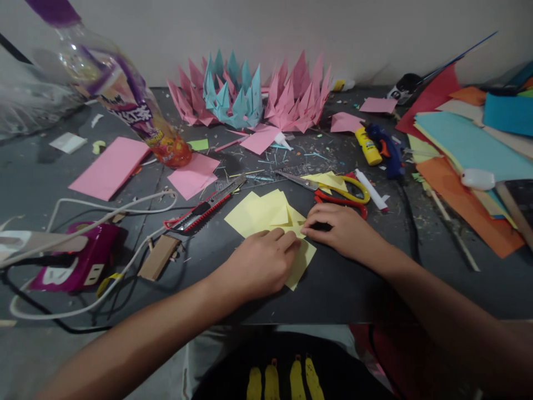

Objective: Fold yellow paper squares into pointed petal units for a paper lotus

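Several pale yellow paper squares (254, 214) lie overlapping at the middle of the dark table. My left hand (266, 260) rests over them from the left, its fingers curled down and closed on a yellow sheet; its fingertips are partly hidden. From the right, my right hand (342, 229) pinches the edge of the same sheet between thumb and fingers. Just behind my right hand lie scissors (353, 189) with yellow and red handles. A red box cutter (208, 204) is left of the paper, its blade end pointing away.
Folded pink (297, 94) and blue (233, 97) paper crowns stand against the wall. A tilted-looking drink bottle (133, 100) stands at left, behind a purple power strip (79, 261) with cables. A blue glue gun (387, 150), yellow glue stick (368, 147) and coloured paper sheets (470, 144) lie at right.
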Demonstrator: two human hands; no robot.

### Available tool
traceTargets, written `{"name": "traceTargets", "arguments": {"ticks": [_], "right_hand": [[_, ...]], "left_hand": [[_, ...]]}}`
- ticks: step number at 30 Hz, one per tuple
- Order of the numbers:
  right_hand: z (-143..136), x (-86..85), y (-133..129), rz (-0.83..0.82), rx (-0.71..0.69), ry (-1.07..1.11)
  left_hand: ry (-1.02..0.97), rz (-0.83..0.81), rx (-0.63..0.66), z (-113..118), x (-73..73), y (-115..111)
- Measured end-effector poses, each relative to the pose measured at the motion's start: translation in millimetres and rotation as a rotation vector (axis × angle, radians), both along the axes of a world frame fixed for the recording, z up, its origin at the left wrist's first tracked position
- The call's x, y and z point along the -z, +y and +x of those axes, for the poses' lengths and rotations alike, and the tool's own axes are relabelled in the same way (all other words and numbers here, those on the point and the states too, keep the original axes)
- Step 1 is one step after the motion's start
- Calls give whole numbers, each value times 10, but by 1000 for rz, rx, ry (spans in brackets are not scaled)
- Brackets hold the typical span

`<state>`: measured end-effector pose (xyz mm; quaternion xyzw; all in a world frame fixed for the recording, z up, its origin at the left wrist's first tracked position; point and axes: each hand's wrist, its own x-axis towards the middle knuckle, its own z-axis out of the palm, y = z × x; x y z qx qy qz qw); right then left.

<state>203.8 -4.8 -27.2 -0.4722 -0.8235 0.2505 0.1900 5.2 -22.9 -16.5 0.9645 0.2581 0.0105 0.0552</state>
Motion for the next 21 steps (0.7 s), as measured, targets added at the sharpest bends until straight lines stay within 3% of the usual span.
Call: {"name": "traceTargets", "arguments": {"ticks": [10,21], "right_hand": [[-4,-2,-10,-25,13,-48],[103,-39,90,-175,-5,-12]], "left_hand": [[45,84,2,58,11,-56],[70,-16,56,-8,-53,24]]}}
